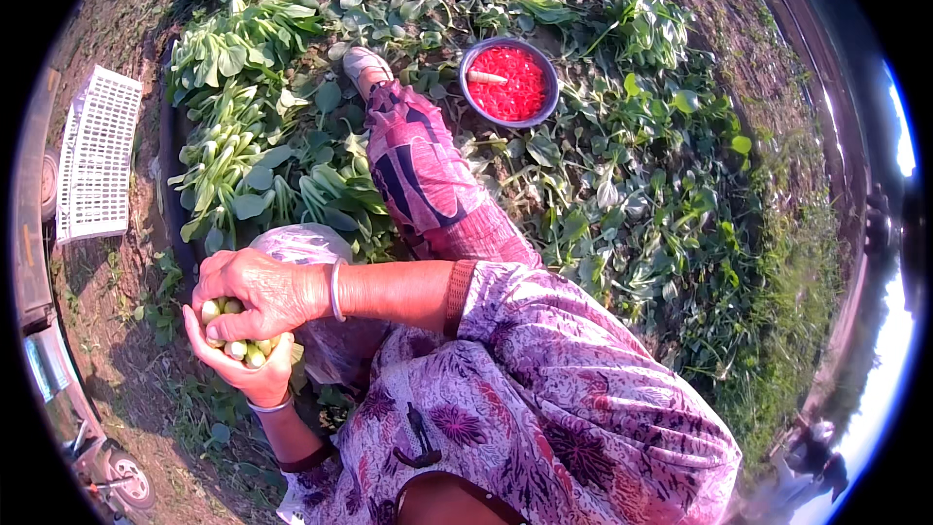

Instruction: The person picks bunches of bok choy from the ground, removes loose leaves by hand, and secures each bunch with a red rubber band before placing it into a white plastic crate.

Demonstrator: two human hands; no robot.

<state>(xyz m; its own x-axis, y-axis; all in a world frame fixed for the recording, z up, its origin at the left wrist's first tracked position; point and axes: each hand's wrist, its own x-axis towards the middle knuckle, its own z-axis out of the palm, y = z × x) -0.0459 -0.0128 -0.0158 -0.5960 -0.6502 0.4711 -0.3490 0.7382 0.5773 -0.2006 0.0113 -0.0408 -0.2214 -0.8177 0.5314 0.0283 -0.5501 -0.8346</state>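
At the left, my left hand (251, 369) cups a bunch of leafy greens (233, 331) from below, its pale green cut stems facing up. Over the top of the same bunch, my right hand (267, 287) has its fingers curled round the stems. Its leaves are mostly hidden behind my hands. Clear plastic (303, 243) shows just behind my right wrist. Several bunches of greens (228, 141) with pale stems lie stacked beyond my hands. A grey bowl (552, 102) of bright red strips (515, 92) stands past my outstretched leg, with a pale orange tapered piece (487, 78) on top.
A white slatted plastic crate (102, 151) stands on the soil at far left. Below it is part of a vehicle with a wheel (130, 479). Leafy plants (622, 214) cover the ground to the right. More bunches (653, 31) lie at the far right.
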